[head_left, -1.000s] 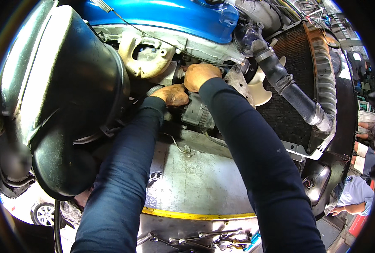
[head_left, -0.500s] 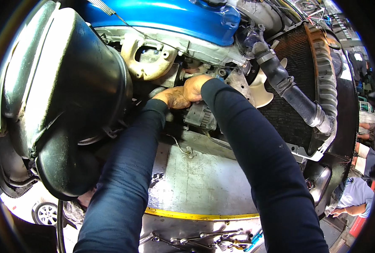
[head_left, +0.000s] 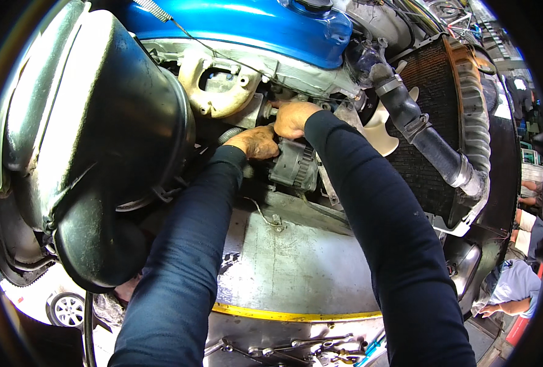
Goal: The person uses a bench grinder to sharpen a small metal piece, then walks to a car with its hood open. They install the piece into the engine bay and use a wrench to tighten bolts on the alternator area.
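Note:
Both my arms reach into an engine bay, below a blue valve cover [head_left: 241,24] and beside a cream exhaust manifold [head_left: 213,101]. My left hand [head_left: 256,144] is closed just left of the alternator [head_left: 293,166], its fingertips out of sight among the engine parts. Slightly higher and to the right, my right hand [head_left: 294,119] is closed with bent fingers above the alternator, close to the left hand. Whatever either hand grips is hidden by the hands themselves. A metal bracket [head_left: 348,114] lies right of the right wrist.
A big black air-cleaner housing [head_left: 118,110] fills the left. Rightward are a pale fan blade [head_left: 381,137], the radiator [head_left: 427,122] and a thick black hose [head_left: 427,140]. Spanners [head_left: 283,350] lie near the lower edge, beyond a yellow strip [head_left: 296,316]. Another person [head_left: 513,287] is far right.
My right hand has moved slightly right and apart from the left, uncovering more of the alternator. The whole view has shifted a little.

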`<state>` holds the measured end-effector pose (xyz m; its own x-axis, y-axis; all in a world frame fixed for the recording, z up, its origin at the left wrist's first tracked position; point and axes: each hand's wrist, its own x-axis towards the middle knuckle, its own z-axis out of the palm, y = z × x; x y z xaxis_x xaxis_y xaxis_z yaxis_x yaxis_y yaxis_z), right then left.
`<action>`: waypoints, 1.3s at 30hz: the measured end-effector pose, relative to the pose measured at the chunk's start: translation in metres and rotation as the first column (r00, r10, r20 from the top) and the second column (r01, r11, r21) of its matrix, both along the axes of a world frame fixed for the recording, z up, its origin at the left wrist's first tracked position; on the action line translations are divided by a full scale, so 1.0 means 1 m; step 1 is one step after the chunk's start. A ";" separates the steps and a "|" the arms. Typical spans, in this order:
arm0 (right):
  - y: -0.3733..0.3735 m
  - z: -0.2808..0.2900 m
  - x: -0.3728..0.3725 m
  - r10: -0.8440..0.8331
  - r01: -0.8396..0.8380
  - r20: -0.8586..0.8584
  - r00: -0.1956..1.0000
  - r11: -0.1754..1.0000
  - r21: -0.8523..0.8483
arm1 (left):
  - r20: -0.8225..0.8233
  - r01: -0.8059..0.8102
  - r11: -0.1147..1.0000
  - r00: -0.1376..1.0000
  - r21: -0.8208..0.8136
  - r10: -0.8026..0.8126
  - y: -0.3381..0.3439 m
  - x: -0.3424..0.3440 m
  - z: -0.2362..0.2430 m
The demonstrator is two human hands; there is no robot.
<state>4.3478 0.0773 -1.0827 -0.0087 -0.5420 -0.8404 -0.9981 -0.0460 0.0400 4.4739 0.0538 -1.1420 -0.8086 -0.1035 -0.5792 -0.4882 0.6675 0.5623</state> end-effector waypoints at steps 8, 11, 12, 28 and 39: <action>0.014 0.034 0.014 -0.509 0.479 0.026 0.860 0.790 -0.383 | 0.044 0.050 0.998 0.998 -0.028 -0.049 -0.002 0.001 0.004; 0.017 0.039 0.012 -0.363 0.346 -0.023 0.931 0.903 -0.254 | -0.062 0.200 0.975 0.976 -0.094 -0.207 -0.006 -0.001 -0.006; 0.013 0.038 0.011 -0.324 0.310 -0.036 0.945 0.929 -0.200 | -0.023 0.190 0.980 0.981 -0.053 -0.191 -0.007 -0.002 -0.010; 0.015 -0.011 0.002 -0.152 0.138 0.286 0.946 0.988 0.067 | -0.105 -0.109 0.992 0.988 0.065 0.115 0.000 0.007 -0.004; 0.012 0.018 0.008 -0.526 0.498 0.016 0.850 0.794 -0.350 | 0.022 -0.023 1.000 0.999 -0.008 0.023 0.002 0.004 0.019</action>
<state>4.3557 0.0893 -1.0645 -0.4215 -0.6820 -0.5976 -0.8646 0.5010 0.0380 4.4783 0.0553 -1.1231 -0.7927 -0.1264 -0.5964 -0.5161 0.6598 0.5462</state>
